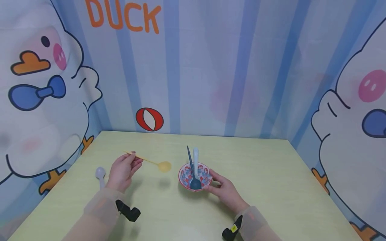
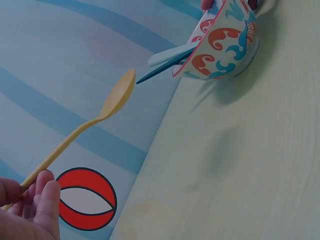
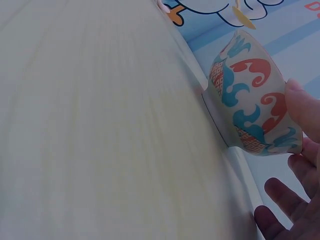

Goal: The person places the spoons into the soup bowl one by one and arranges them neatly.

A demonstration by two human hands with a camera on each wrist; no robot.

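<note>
My left hand point(image 1: 125, 169) pinches the thin handle of a yellow spoon point(image 1: 164, 166) between thumb and fingers. The spoon's bowl points right and hangs above the table, its shadow below. With thumb and fingers at the right rim, my right hand point(image 1: 224, 190) holds a patterned bowl point(image 1: 181, 175), white with red and blue swirls. Inside the bowl lean a dark teal spoon point(image 1: 195, 183) and a pale blue spoon point(image 1: 196, 160). In the left wrist view the bowl point(image 2: 220, 47) is tilted, and both handles stick out past its rim toward the yellow spoon point(image 2: 119, 94).
A pale lavender spoon point(image 1: 100, 173) lies on the light wooden table point(image 1: 289, 187), left of my left hand and partly hidden behind the wrist. A striped curtain point(image 1: 205, 67) with duck drawings encloses the table at the back and sides.
</note>
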